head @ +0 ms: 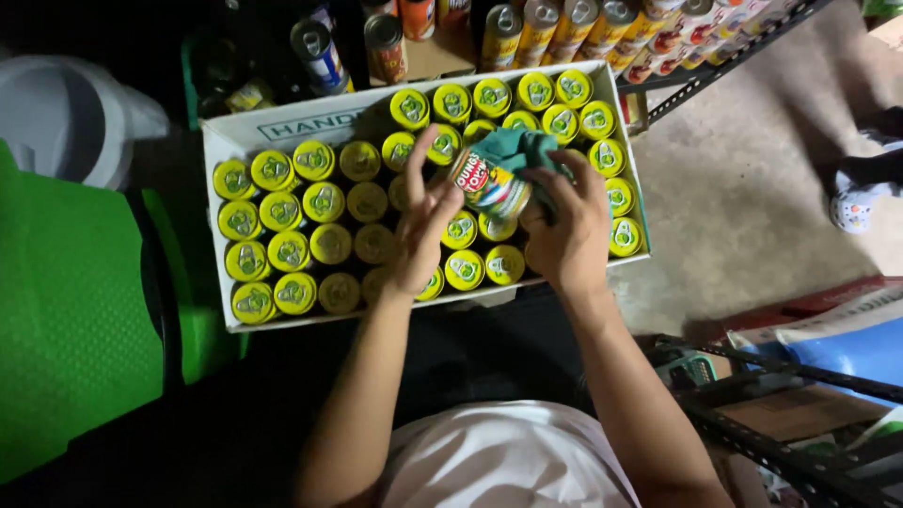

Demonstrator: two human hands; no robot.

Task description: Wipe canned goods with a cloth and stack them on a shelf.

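A white cardboard box [230, 141] holds several cans with yellow pull-tab lids [273, 212]. Over the box, my left hand [423, 221] holds a printed can [489, 183] on its side, fingers spread along it. My right hand [564, 221] presses a green cloth [522, 150] against the can's end. Both hands hover above the right half of the box.
More cans [546, 23] lie in a row on a dark metal shelf [715, 66] behind the box. A green plastic seat [75, 310] stands at the left, a grey bucket [66, 113] behind it. Sacks [837, 339] and another rack [781, 452] sit at the lower right. Someone's foot [856, 207] shows at the right.
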